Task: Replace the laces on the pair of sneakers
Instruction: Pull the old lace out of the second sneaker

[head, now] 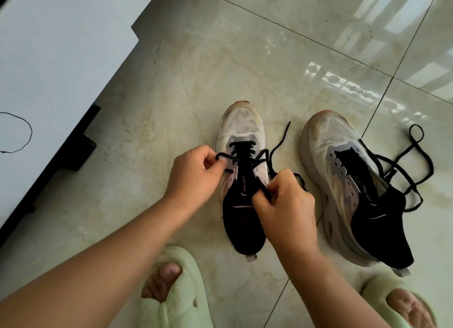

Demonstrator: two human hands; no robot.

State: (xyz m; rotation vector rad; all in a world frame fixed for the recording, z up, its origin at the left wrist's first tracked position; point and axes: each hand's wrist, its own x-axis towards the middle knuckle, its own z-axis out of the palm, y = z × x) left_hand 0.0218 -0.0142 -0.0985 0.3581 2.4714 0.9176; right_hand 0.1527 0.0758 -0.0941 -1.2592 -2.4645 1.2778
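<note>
1. Left hand [193, 178] pinches one black lace [226, 157] end between thumb and forefinger, right at the left eyelets of the near sneaker [241, 180]
2. Right hand [285, 205] grips the other stretch of that lace in curled fingers, just over the sneaker's black tongue
3. That sneaker sits on the floor [220, 70] between both hands, toe pointing away, lace crossed through the front eyelets only
4. A loose lace tip trails out past the right hand, toward the toe
5. Second sneaker [355, 185] stands just right of the right hand, eyelets bare
6. Its loose lace [414, 160] lies looped beside it, farther right
7. Green slippers [176, 295] sit below both wrists
</note>
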